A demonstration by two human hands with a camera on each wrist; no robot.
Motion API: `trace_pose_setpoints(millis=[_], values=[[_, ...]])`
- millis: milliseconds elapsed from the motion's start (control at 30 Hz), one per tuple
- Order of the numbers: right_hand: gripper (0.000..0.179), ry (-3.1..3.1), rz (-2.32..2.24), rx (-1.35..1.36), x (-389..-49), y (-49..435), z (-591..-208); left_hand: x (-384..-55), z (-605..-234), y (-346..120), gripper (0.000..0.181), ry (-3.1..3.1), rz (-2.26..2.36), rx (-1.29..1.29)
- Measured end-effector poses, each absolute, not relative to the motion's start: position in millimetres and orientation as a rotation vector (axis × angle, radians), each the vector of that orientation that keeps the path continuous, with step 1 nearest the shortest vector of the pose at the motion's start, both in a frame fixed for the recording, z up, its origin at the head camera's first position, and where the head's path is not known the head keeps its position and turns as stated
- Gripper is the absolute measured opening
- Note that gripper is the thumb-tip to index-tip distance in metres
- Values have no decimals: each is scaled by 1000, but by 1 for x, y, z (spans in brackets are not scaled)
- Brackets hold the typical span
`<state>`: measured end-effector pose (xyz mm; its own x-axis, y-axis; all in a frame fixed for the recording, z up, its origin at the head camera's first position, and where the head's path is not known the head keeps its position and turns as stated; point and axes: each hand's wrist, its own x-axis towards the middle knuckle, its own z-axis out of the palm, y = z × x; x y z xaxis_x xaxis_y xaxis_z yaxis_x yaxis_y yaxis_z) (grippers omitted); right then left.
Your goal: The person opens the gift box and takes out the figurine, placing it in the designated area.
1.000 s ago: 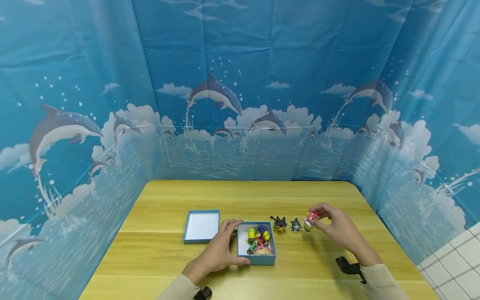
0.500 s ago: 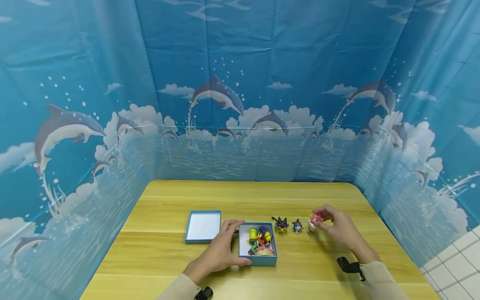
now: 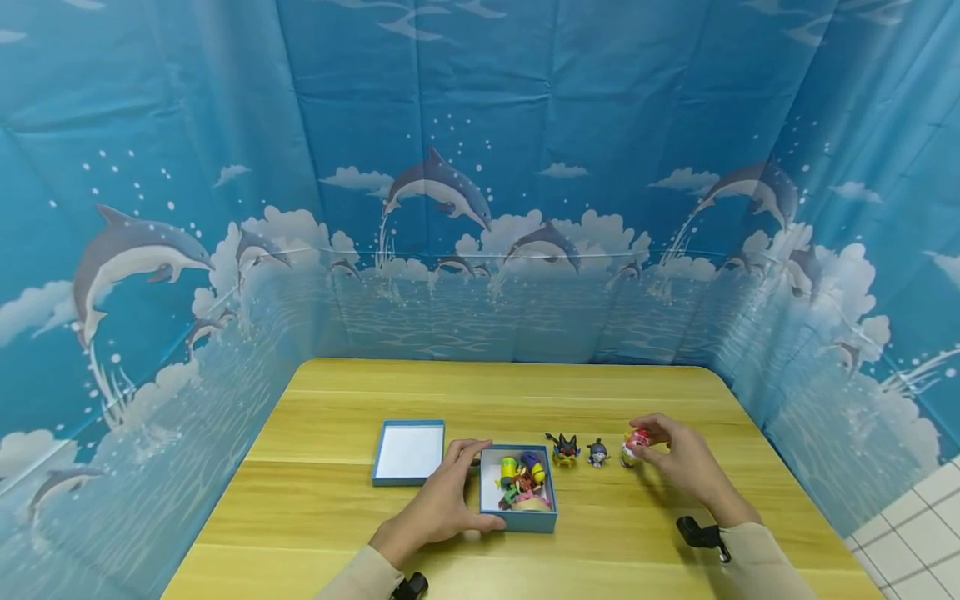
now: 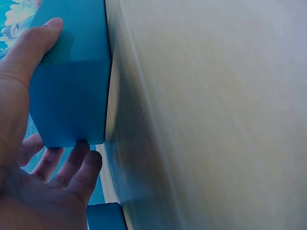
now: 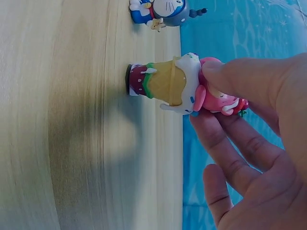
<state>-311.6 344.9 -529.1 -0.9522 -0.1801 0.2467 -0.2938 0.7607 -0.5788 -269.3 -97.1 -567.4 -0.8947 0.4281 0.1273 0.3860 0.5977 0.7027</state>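
Note:
My left hand [image 3: 438,500] holds the blue open box [image 3: 530,522] at its left side, the thumb on the front wall and the fingers around the left wall. Inside the box lie several small coloured figurines [image 3: 522,483], jumbled together. My right hand [image 3: 686,462] pinches an ice-cream-cone figurine [image 5: 170,81] by its pink top, thumb on one side and fingers on the other. Its base seems to touch the table, and it looks upright. To its left stand a small blue-grey figurine [image 3: 597,453] and a black-and-yellow figurine [image 3: 566,451].
Left of the box lies the blue lid [image 3: 409,453], white inside facing up. The wooden table [image 3: 337,533] ends at the back against a blue dolphin curtain [image 3: 480,208]. White floor tiles [image 3: 915,517] show at the lower right.
My right hand has shifted slightly right and down with the ice-cream-cone figurine, which now looks more upright. The left hand stays on the box. The head view has drifted a little.

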Motion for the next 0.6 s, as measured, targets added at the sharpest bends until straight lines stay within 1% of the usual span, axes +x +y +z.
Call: trace_pose_setpoints(millis=[200, 600], values=[[50, -2782, 967, 364, -311, 346, -532, -270, -568, -97, 126, 2758, 1188, 705], [50, -2771, 947, 412, -311, 348, -534, -270, -569, -99, 125, 2748, 1203, 710]])
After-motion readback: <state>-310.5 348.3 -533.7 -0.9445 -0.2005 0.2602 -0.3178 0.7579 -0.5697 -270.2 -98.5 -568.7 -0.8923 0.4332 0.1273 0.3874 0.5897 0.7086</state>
